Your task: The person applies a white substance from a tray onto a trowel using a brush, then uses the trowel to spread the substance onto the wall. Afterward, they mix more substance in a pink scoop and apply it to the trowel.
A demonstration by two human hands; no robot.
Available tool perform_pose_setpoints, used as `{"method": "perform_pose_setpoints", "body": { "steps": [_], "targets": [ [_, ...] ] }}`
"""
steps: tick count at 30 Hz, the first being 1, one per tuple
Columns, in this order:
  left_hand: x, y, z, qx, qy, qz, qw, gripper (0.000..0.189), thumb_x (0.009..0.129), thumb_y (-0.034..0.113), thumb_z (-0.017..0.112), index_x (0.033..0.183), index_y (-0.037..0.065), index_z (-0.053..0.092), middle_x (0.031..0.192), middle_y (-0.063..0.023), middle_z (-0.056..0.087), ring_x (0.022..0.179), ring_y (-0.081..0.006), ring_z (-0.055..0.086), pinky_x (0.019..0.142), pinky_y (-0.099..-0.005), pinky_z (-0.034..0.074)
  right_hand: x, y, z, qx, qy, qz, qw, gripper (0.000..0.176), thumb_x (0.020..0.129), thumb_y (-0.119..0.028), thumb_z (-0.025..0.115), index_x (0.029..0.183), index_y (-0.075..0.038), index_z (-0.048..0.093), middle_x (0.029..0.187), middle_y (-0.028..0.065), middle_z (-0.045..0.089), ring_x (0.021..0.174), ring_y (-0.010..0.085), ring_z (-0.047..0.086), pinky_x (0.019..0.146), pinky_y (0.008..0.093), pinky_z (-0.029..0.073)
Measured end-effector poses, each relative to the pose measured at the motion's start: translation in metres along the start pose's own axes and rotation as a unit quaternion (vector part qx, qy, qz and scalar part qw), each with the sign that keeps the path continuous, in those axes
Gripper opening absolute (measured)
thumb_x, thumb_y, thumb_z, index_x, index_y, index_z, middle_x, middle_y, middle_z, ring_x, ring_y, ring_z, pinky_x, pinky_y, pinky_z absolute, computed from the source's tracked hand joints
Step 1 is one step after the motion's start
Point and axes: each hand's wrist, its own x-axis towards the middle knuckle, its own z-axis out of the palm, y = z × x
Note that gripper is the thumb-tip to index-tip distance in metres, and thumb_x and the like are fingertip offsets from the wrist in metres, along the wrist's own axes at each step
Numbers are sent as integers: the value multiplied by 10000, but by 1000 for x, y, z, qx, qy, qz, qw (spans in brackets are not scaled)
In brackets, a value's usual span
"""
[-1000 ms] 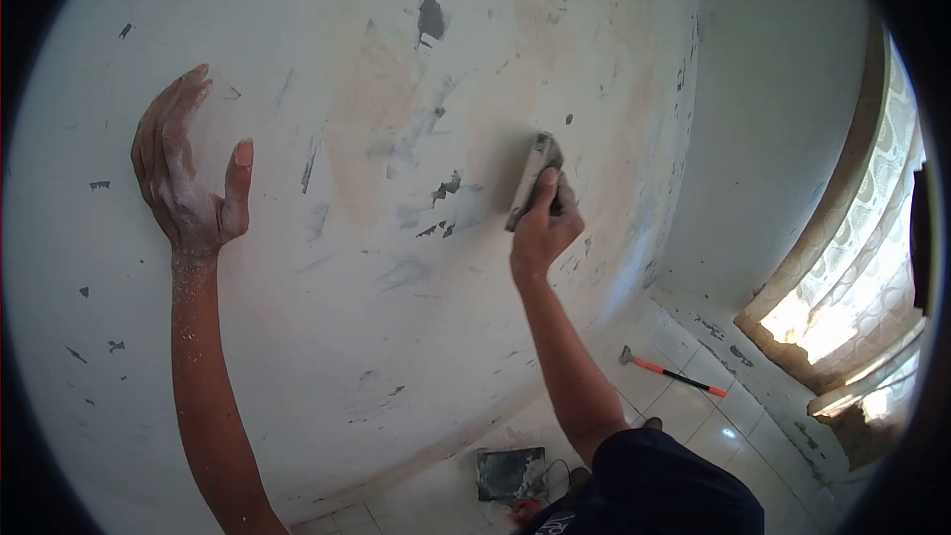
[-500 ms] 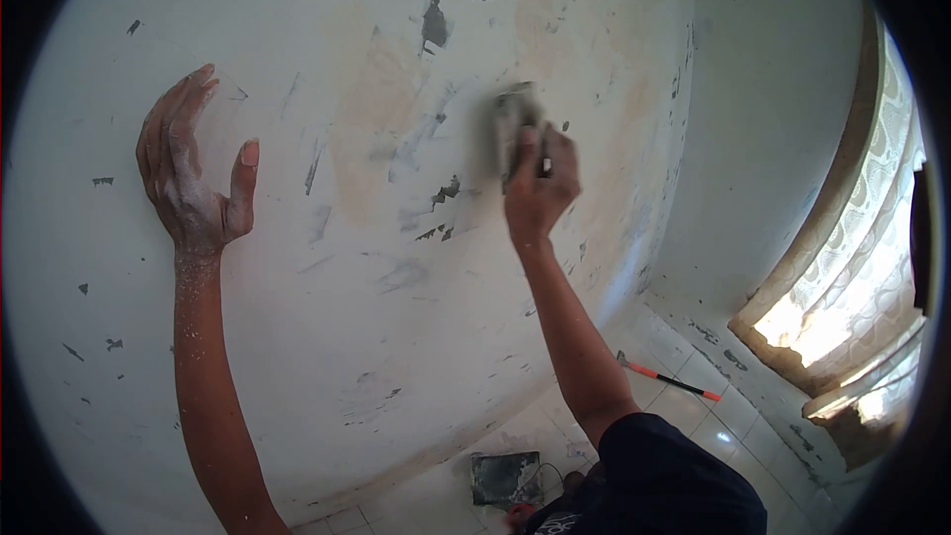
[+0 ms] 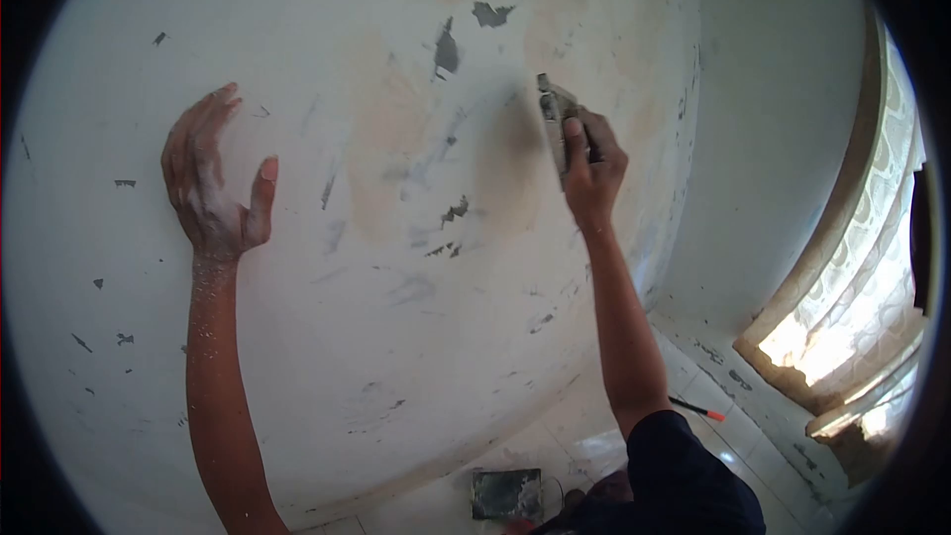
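Note:
My right hand [image 3: 596,166] is closed round the handle of a worn grey hand sander [image 3: 551,124], its narrow flat plate seen nearly edge-on. The sander is beside the white wall [image 3: 287,337], and a soft shadow falls to its left. On the left, my left hand [image 3: 216,178] rests at the wall with thumb and fingers apart, holding nothing. White dust coats its back and wrist. Between the hands, the wall carries pale beige patches, grey smears and dark chipped spots [image 3: 455,211]. More chips [image 3: 447,50] show higher up.
A patterned curtain [image 3: 852,297] hangs over a bright window at the right, past the wall's corner. On the tiled floor below lie a dark square board [image 3: 507,493] and a black-and-orange handled tool [image 3: 698,408], partly hidden behind my right arm.
My right hand has moved right with the hand sander, which has turned more edge-on. The view has shifted slightly; my left hand keeps its place on the wall.

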Motion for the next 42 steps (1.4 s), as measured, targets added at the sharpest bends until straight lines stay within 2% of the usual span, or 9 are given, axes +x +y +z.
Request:
{"method": "perform_pose_setpoints", "body": {
  "steps": [10, 14, 18, 20, 23, 27, 31, 37, 42],
  "targets": [
    [0, 4, 2, 1, -21, -18, 1000, 549, 897, 340, 664, 1362, 82, 527, 1381, -105, 605, 1328, -315, 511, 1142, -484, 341, -29, 10, -9, -67, -146, -95, 982, 199, 893, -20, 667, 1069, 71, 654, 1010, 200, 657, 871, 344, 668, 766, 332, 530],
    [0, 4, 3, -5, -19, -14, 1000, 552, 898, 343, 663, 1360, 74, 525, 1378, -107, 606, 1318, -317, 519, 1135, -481, 346, -95, 15, -14, -30, -192, -84, 977, 207, 883, -38, 672, 1060, 66, 646, 1000, 201, 642, 830, 325, 650, 731, 321, 518],
    [1, 5, 0, -13, -15, -20, 1000, 550, 904, 340, 656, 1366, 73, 522, 1376, -113, 607, 1315, -324, 521, 1136, -478, 345, -135, -3, -19, 92, -208, 137, 964, 220, 950, -103, 681, 1079, 76, 680, 933, 111, 662, 855, 167, 620, 716, 278, 497],
    [1, 3, 0, -12, -11, -25, 1000, 540, 913, 341, 645, 1368, 76, 522, 1375, -111, 609, 1314, -325, 521, 1144, -479, 340, -118, -19, -14, 116, -84, 258, 955, 305, 1012, -210, 645, 1072, 86, 686, 836, 18, 620, 801, 85, 539, 671, 239, 454],
    [0, 3, 1, -24, -6, -25, 999, 527, 919, 340, 638, 1365, 82, 527, 1376, -108, 610, 1318, -322, 519, 1150, -484, 338, -45, -53, 11, 91, -1, 183, 979, 332, 1019, -232, 638, 1061, 93, 690, 732, -28, 572, 689, 68, 470, 611, 245, 418],
    [-1, 3, -1, -29, 3, -29, 999, 521, 920, 339, 641, 1361, 85, 530, 1382, -101, 607, 1321, -321, 518, 1149, -487, 342, 27, -96, 72, -2, 89, -14, 996, 280, 967, -159, 661, 1089, 92, 688, 941, 192, 670, 801, 255, 637, 717, 346, 500],
    [-2, 2, -1, -27, 5, -24, 999, 528, 919, 315, 638, 1373, 77, 514, 1391, -103, 601, 1319, -327, 517, 1140, -482, 351, 43, -80, 127, -143, 135, -202, 959, 239, 941, -119, 679, 1069, 82, 692, 986, 195, 654, 799, 315, 649, 734, 373, 513],
    [-2, -1, -1, -34, 24, -31, 999, 531, 911, 342, 649, 1365, 95, 529, 1380, -100, 607, 1311, -307, 532, 1158, -492, 348, -7, -106, 117, 19, -11, -95, 995, 241, 930, -123, 698, 1072, 71, 700, 1006, 192, 665, 840, 317, 669, 765, 362, 525],
    [0, -1, -2, -32, 25, -32, 999, 527, 915, 344, 646, 1366, 98, 531, 1369, -103, 615, 1309, -299, 536, 1161, -487, 349, 49, -91, 65, 55, -87, -13, 995, 302, 966, -208, 697, 1103, 60, 706, 979, 165, 721, 884, 161, 657, 789, 306, 518]
  ]
}}
